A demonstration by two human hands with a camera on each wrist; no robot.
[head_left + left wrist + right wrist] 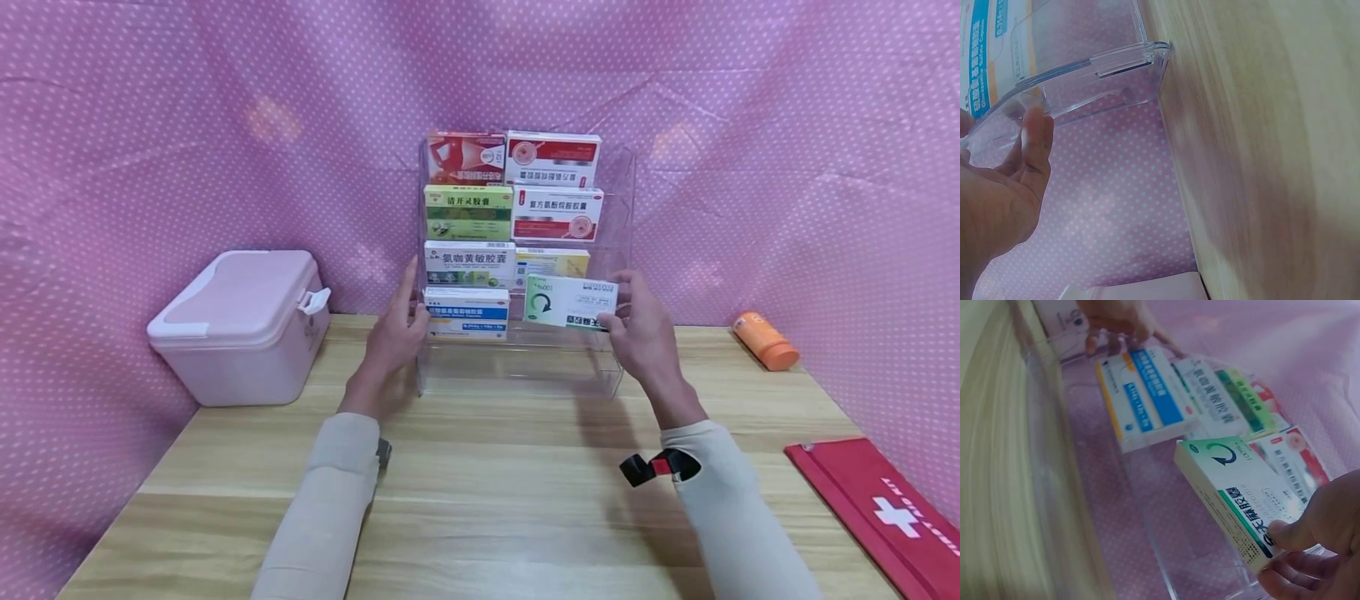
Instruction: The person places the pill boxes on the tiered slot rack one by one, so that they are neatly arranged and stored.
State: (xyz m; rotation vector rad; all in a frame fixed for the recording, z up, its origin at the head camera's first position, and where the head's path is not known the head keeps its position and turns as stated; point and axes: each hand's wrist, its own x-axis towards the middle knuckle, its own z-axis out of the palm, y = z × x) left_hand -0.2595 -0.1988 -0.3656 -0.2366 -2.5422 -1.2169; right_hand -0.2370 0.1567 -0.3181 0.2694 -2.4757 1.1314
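Note:
A clear tiered display rack (517,383) stands on the table with medicine boxes on its tiers. My right hand (647,333) pinches a green-and-white medicine box (566,302) by its right end, thumb on the front. In the head view its print is upside down, and it is in front of a yellow-and-white box (551,262). At the rack's left side my left hand (393,333) grips the clear edge, thumb toward the front and fingers (1035,140) along the outside. Beside that thumb sits a blue-and-white box (467,315).
Red, green and white boxes, such as a green one (468,213), fill the upper tiers. A pink lidded case (243,329) stands at the left. To the right lie an orange bottle (765,340) and a red first aid pouch (885,517). Pink dotted cloth hangs behind.

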